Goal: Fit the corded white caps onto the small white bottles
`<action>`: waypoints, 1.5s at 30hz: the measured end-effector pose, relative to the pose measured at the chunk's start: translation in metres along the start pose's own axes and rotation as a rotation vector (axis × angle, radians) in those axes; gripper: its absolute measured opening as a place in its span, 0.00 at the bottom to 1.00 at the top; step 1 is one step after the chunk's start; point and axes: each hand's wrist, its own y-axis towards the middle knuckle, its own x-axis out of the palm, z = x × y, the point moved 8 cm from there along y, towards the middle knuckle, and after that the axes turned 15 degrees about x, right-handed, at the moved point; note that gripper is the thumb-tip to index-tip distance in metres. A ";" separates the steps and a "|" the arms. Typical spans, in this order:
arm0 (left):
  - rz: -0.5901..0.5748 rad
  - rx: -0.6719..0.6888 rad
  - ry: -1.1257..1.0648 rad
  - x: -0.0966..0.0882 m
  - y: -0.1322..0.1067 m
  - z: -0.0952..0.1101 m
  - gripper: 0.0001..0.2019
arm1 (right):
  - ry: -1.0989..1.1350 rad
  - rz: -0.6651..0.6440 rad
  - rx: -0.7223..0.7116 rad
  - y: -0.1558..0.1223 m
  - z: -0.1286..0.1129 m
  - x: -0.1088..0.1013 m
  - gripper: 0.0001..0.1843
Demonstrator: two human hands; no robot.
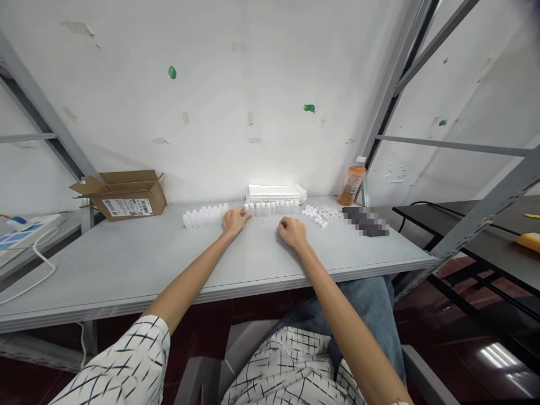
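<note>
A row of small white bottles [272, 209] stands upright at the back middle of the table. At the row's left end my left hand [235, 220] is closed, its thumb and fingertips at the leftmost bottle [247, 208]. A second group of white bottles [205, 216] stands close together just left of that hand. My right hand [293, 232] rests on the tabletop in front of the row, fingers curled in; what they hold, if anything, is hidden. Small white dropper-like tips [314, 215] and small white pieces [331, 214] lie to its right.
Behind the row lies a white stack [276, 193]. An open cardboard box [129, 197] sits at the back left, an orange bottle [352, 183] at the back right. A blurred dark object [365, 220] lies on the table's right [392, 250]. Metal shelf posts flank both ends.
</note>
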 end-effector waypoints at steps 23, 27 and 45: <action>-0.069 0.091 0.132 -0.050 -0.014 0.011 0.15 | -0.051 -0.027 -0.026 0.000 -0.001 0.002 0.13; -0.041 0.254 0.351 -0.083 0.002 0.003 0.13 | -0.061 -0.023 -0.035 0.001 -0.001 0.002 0.13; -0.234 0.168 0.387 -0.086 0.008 -0.002 0.07 | -0.062 -0.026 -0.045 0.007 0.001 0.009 0.12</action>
